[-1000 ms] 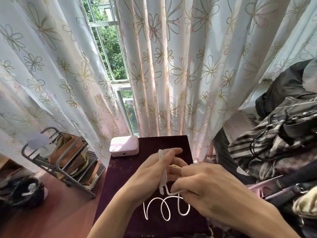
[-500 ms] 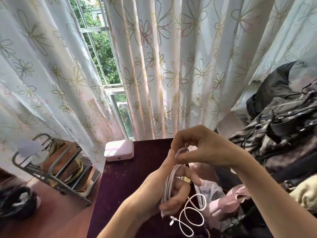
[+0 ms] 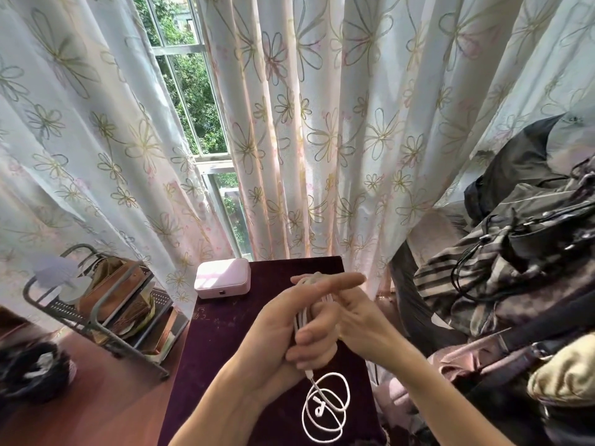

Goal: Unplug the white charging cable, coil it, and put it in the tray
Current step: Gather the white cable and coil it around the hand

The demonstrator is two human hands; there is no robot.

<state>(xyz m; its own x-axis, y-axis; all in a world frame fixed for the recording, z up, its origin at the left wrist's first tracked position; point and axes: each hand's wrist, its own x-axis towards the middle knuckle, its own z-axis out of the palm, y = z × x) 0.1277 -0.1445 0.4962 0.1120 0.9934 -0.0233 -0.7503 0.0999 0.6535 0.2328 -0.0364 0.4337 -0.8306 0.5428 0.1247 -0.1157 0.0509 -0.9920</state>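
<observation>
Both hands meet over the dark purple counter (image 3: 225, 342), close to the flowered curtain (image 3: 338, 140). The left hand (image 3: 289, 320) has its fingers (image 3: 309, 339) curled shut around a bundle of the white charging cable (image 3: 325, 403), with the forefinger stretched out straight toward the right. The right hand (image 3: 357, 320) presses against it from the other side, fingers bent onto the same bundle; how firmly it grips I cannot tell, as the left hand covers the contact. Below the fists the loose end of the cable hangs down and lies in a few round loops on the counter, its small plug inside the loops. A pale pink box (image 3: 222, 278) sits at the counter's far left corner. To the left on the floor stands a metal rack (image 3: 96, 313), and clothes and bags (image 3: 515, 259) are heaped on the right.
</observation>
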